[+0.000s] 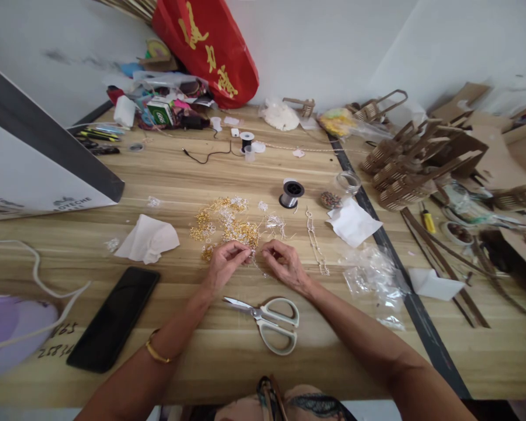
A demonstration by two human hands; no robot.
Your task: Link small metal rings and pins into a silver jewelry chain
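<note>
My left hand [225, 264] and my right hand [284, 263] are close together on the wooden table [179, 175], fingertips pinched on a small beaded piece with thin wire [255, 257] between them. Just beyond the fingers lies a heap of gold and clear beads and rings [225, 225]. A finished beaded strand [315, 242] lies to the right of my right hand. White-handled scissors [267, 321] rest between my forearms. A spool of wire [291, 193] stands behind the bead heap.
A black phone [114, 318] and a crumpled tissue [148, 238] lie at left. White paper [353, 222], clear plastic bags [372, 275], a small bead dish [331, 200] and stacked wooden baskets [412, 158] are at right. A red bag [208, 47] and clutter fill the back.
</note>
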